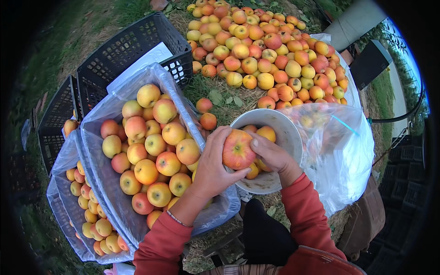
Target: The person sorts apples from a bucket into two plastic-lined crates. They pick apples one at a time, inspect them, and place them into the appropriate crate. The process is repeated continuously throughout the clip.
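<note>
A red and yellow apple [238, 150] is held between my left hand [215, 165] and my right hand [275, 154], one at either side of it. Below the held apple stands a white bucket [292, 137] with several apples inside, partly hidden by my hands. At the left is a crate lined with clear plastic [103, 172], holding many red and yellow apples [146, 171]; my left forearm crosses its right side. A large heap of apples [271, 55] lies on the ground beyond the bucket.
Another plastic-lined crate [62, 196] with smaller-looking apples stands at the far left. Black perforated crates [117, 51] are behind. A clear plastic bag [330, 147] lies right of the bucket. Two loose apples [208, 121] rest on the grass between crate and bucket. A grey post [354, 24] rises at top right.
</note>
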Demonstrator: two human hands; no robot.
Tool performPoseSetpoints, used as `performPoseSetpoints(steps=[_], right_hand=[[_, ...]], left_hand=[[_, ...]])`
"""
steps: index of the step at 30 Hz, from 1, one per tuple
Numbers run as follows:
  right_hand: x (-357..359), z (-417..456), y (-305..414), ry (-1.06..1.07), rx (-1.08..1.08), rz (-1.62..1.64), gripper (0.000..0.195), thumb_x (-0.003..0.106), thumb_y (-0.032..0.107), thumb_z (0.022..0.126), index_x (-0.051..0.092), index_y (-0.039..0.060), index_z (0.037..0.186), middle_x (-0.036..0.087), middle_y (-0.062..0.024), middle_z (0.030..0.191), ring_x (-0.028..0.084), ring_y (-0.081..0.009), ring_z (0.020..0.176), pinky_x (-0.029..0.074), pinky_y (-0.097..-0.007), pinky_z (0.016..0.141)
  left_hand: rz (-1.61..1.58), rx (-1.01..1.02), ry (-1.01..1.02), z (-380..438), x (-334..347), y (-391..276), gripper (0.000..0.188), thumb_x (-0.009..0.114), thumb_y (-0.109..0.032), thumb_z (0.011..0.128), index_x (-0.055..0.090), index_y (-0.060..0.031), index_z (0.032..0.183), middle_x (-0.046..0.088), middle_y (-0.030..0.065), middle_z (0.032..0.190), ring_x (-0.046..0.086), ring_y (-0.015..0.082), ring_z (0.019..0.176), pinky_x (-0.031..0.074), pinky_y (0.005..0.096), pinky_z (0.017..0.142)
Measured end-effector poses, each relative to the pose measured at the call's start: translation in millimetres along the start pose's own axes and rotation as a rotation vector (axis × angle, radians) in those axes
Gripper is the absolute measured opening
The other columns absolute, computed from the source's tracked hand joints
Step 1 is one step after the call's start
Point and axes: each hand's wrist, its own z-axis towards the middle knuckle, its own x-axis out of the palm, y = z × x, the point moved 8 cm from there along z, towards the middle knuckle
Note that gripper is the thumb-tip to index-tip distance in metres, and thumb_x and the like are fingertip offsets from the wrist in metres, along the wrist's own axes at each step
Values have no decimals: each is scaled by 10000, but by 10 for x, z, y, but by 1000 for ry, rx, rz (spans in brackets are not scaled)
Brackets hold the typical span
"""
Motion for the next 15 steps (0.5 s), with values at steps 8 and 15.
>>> performPoseSetpoints(steps=[8,15], right_hand=[[126,15,165,-75,-60,-382,912,709,506,909,301,-21,1531,510,-171,1404,516,-227,1304,421,-352,1100],[157,7,203,-110,-49,-450,872,736,361,903,267,23,1555,493,-173,1415,537,-236,1284,458,-366,1075]], left_hand=[[-19,-125,-5,-20,-48,157,923,878,-253,653,416,-9,1414,495,227,1372,505,406,1292,435,461,1090],[1,-111,-27,-13,-50,164,880,846,-264,684,415,-2,1405,509,240,1339,529,417,1251,453,473,1062]])
